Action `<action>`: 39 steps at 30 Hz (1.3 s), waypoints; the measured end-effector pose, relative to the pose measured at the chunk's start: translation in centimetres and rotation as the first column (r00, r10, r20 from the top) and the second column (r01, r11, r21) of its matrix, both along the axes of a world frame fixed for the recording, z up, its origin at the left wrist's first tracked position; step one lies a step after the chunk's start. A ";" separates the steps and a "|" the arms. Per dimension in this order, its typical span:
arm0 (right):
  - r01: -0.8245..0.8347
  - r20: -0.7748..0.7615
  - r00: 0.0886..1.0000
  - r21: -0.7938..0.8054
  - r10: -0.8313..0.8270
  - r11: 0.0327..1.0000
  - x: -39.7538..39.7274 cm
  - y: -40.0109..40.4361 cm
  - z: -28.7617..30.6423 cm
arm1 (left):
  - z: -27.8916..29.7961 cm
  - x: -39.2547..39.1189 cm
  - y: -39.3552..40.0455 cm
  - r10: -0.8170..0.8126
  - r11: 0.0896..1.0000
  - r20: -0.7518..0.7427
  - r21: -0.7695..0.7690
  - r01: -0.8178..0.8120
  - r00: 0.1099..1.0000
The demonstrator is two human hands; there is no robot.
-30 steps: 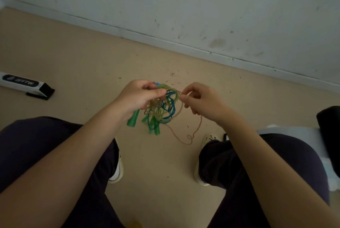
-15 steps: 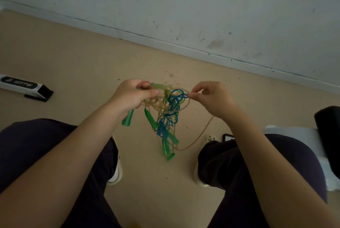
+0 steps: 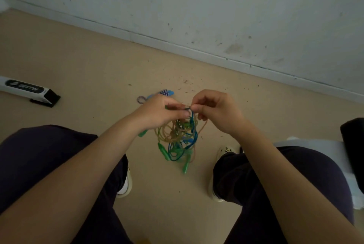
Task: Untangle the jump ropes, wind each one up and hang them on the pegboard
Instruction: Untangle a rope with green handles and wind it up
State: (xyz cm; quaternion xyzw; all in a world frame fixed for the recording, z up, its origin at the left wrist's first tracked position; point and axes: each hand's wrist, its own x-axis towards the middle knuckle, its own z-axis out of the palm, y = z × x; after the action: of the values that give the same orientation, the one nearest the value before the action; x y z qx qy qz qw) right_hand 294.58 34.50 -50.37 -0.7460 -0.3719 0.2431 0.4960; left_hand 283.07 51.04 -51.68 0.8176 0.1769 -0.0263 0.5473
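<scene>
Green, blue and tan jump ropes [image 3: 178, 137] are dangling tangled above the floor [image 3: 98, 62], left hand [image 3: 157, 112] and right hand [image 3: 216, 111] each pinching strands in its grip.

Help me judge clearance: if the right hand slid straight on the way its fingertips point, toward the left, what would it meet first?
Most likely the left hand: the right hand pinches the tangled jump ropes with its fingertips nearly touching the left thumb. Depth is unclear.

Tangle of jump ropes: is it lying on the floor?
No, the tangle of jump ropes hangs in the air, held by the left hand and right hand.
</scene>
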 end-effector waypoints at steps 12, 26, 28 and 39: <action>0.278 0.151 0.958 -0.297 -0.243 0.914 2.6 -2.2 2.1 | -0.2 0.4 2.3 0.408 0.912 0.095 -0.089 -0.401 0.908; 0.095 0.058 0.995 -0.381 -0.079 0.920 -0.3 0.3 0.1 | 0.2 0.6 -0.2 0.274 0.923 -0.005 -0.279 -0.264 0.962; 0.098 0.091 0.994 -0.392 -0.067 0.915 -0.2 0.3 0.4 | -0.1 0.6 0.1 0.298 0.932 0.001 -0.218 -0.290 0.955; 0.222 0.231 0.958 -0.235 -0.167 0.946 1.4 -0.8 0.0 | -1.4 0.5 2.1 0.530 0.844 0.071 0.044 -0.534 0.845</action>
State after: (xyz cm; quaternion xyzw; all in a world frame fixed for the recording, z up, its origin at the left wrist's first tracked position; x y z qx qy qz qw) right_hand 295.96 33.70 -50.37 -0.8588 -0.3110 0.1595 0.3746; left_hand 283.61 53.12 -53.04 0.7535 0.3818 0.1550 0.5123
